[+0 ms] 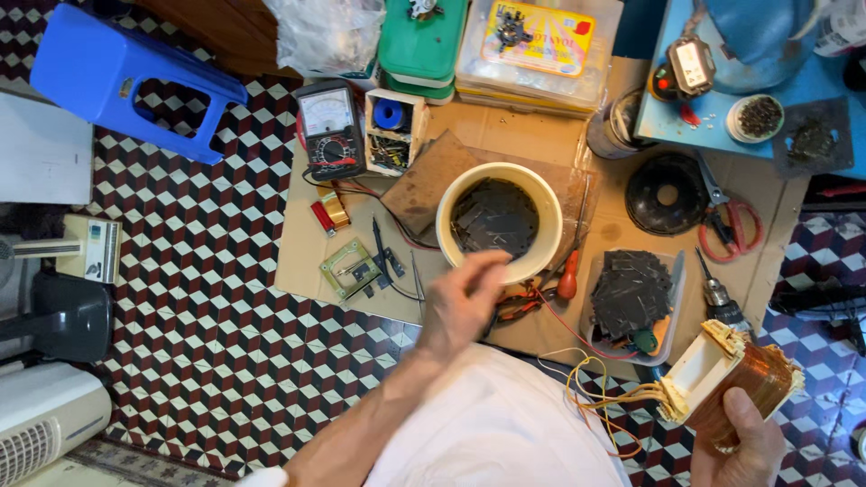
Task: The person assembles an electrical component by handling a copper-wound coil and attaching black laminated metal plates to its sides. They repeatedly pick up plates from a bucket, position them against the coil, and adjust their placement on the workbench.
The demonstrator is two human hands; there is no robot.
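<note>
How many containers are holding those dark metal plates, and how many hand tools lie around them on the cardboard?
Containers of dark plates: 2 (cream bucket, clear tray)
Scissors: 1
Screwdriver: 1
Pliers: 1
Drill: 1
Total: 6
The left hand hovers by the bucket; the right hand holds a copper coil.

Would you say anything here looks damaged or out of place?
The transformer coil in the right hand is stripped of its core, with loose yellow wires dangling; dark plates fill the bucket.
</note>
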